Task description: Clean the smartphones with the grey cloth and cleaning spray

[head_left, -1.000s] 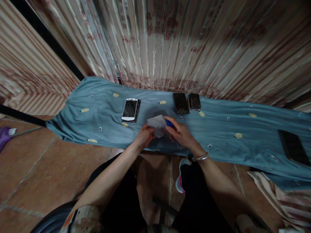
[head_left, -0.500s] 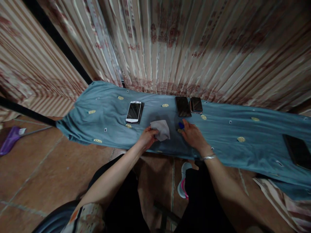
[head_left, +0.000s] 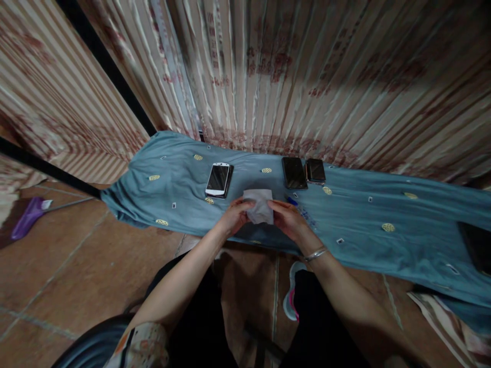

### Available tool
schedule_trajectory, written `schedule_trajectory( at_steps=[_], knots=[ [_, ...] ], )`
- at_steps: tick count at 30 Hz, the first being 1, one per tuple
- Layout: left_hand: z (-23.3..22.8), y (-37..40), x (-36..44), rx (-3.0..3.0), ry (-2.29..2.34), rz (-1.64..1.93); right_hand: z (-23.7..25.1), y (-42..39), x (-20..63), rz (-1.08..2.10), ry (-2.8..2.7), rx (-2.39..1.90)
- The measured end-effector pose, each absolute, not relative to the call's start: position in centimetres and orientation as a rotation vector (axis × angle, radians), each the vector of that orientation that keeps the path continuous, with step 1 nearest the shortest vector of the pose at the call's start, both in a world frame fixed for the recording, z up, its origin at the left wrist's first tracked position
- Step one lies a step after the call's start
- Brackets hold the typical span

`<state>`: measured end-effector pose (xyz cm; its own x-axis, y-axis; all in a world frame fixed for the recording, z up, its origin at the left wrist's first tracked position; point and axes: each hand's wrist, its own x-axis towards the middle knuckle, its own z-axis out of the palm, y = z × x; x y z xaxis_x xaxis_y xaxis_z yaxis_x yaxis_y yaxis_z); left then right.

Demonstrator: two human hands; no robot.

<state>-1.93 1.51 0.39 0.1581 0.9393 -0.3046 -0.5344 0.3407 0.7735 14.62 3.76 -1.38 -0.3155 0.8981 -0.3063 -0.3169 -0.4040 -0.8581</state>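
Holding one grey cloth (head_left: 260,208) are fingers (head_left: 276,205) of two hands (head_left: 235,217).

My left hand (head_left: 235,216) and right hand (head_left: 288,217) face each other, close but apart, each pinching with thumb (head_left: 246,205) on top and fingers (head_left: 280,221) curled below. My left forearm (head_left: 184,278) and right forearm (head_left: 339,281) reach forward, slanting inward.

Striped floral curtain (head_left: 245,102), brown tiled floor (head_left: 69,276), slanting black pole (head_left: 110,66), dim light
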Motion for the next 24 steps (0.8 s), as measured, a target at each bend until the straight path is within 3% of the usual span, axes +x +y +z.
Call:
schedule_trajectory(
  at_steps=[5,9,12,24],
  knots=[
    [-0.5,3.0,-4.3,0.703,1.122,1.217,-1.5,4.8,14.7,1.778,-0.828,-1.01],
    [-1.5,5.4,-8.1,1.281,1.753,1.419,-1.4,5.5,14.8,1.77,-0.814,-0.988],
    [-2.7,7.1,-10.4,1.51,2.102,1.225,-1.4,5.7,14.8,1.763,-0.797,-0.973],
    [-4.0,8.2,-11.3,1.545,2.22,0.882,-1.4,6.1,15.3,1.758,-0.79,-0.974]
  ],
)
